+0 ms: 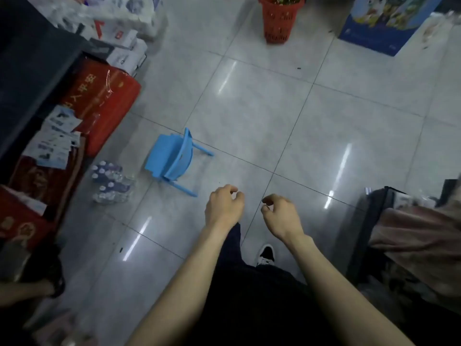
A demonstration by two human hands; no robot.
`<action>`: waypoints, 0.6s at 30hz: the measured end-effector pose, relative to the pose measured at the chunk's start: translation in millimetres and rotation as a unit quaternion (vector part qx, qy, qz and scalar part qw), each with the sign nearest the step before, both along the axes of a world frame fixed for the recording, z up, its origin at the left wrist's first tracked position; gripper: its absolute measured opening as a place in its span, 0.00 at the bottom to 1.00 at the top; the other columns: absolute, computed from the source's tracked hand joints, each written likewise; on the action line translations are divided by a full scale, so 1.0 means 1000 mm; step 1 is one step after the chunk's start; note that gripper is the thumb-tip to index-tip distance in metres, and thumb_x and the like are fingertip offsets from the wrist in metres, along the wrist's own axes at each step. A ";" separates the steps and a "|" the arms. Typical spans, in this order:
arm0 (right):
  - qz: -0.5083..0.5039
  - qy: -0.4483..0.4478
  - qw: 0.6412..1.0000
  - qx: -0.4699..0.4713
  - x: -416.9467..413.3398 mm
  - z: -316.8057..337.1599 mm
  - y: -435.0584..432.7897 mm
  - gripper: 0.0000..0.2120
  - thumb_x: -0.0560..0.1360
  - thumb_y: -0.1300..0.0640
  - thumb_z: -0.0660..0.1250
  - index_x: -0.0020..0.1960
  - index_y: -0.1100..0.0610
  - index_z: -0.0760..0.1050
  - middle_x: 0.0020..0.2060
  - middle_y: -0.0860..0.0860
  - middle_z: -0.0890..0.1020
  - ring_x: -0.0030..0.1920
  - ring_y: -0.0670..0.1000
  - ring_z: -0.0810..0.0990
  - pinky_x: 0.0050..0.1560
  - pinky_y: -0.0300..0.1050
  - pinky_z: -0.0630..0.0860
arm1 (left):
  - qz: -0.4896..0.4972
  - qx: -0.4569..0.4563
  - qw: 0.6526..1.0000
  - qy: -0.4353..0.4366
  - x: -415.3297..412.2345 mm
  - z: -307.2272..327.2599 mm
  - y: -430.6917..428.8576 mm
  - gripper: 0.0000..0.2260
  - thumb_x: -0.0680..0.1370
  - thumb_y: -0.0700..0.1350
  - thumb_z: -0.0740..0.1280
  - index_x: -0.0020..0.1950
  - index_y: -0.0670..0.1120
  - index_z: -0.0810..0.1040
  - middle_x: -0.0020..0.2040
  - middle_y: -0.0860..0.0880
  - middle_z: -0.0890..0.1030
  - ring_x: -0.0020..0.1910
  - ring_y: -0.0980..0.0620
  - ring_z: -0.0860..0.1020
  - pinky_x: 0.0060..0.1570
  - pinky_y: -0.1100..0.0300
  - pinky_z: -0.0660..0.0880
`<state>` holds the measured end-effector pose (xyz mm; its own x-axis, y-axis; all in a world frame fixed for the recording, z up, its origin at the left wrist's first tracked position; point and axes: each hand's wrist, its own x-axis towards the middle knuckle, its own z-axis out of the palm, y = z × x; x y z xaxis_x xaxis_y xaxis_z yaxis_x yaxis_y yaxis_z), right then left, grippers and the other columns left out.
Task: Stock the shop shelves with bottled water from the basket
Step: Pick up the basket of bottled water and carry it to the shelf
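Note:
A red plastic basket (277, 21) stands on the tiled floor at the top of the view, filled with goods I cannot make out. Several small water bottles (109, 181) lie on the floor at the left, beside the stacked goods. My left hand (223, 206) and my right hand (280, 216) hang over the floor in the middle of the view, side by side, fingers loosely curled, holding nothing. Both are far from the basket and the bottles.
A small blue plastic chair (172, 162) stands just right of the bottles. Red cartons (104, 101) and white packs (124, 43) line the left side. A blue printed box (381, 23) sits at top right. A dark rack with cloth (411, 233) is at the right. My shoe (266, 254) shows below.

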<state>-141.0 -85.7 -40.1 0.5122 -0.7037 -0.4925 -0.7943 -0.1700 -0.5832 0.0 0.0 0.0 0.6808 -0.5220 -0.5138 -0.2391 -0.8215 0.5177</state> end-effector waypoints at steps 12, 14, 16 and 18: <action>0.037 0.081 0.996 0.020 0.156 -0.013 -0.088 0.18 0.80 0.53 0.62 0.67 0.55 0.77 0.63 0.53 0.81 0.63 0.55 0.78 0.62 0.53 0.78 | -0.112 0.062 0.990 0.066 0.153 -0.024 -0.083 0.20 0.80 0.55 0.61 0.69 0.50 0.79 0.67 0.49 0.79 0.63 0.47 0.78 0.62 0.50 0.76; 0.036 0.080 0.996 0.021 0.192 -0.011 -0.108 0.18 0.79 0.53 0.63 0.67 0.55 0.78 0.63 0.53 0.81 0.63 0.55 0.78 0.63 0.52 0.77 | -0.122 0.049 0.990 0.052 0.189 -0.021 -0.107 0.20 0.82 0.54 0.61 0.71 0.50 0.77 0.69 0.49 0.78 0.66 0.47 0.77 0.63 0.51 0.75; 0.042 0.076 0.996 0.023 0.225 -0.010 -0.131 0.18 0.78 0.54 0.63 0.66 0.55 0.78 0.62 0.54 0.81 0.63 0.56 0.78 0.63 0.52 0.77 | -0.118 0.038 0.991 0.043 0.222 -0.021 -0.131 0.19 0.82 0.53 0.61 0.71 0.50 0.77 0.69 0.48 0.78 0.67 0.47 0.76 0.65 0.50 0.74; 0.047 0.076 0.996 0.017 0.254 -0.008 -0.155 0.18 0.77 0.54 0.63 0.66 0.54 0.78 0.61 0.54 0.81 0.63 0.56 0.78 0.63 0.52 0.76 | -0.104 0.029 0.993 0.043 0.251 -0.021 -0.152 0.19 0.82 0.53 0.60 0.70 0.49 0.77 0.69 0.48 0.78 0.67 0.47 0.76 0.66 0.49 0.74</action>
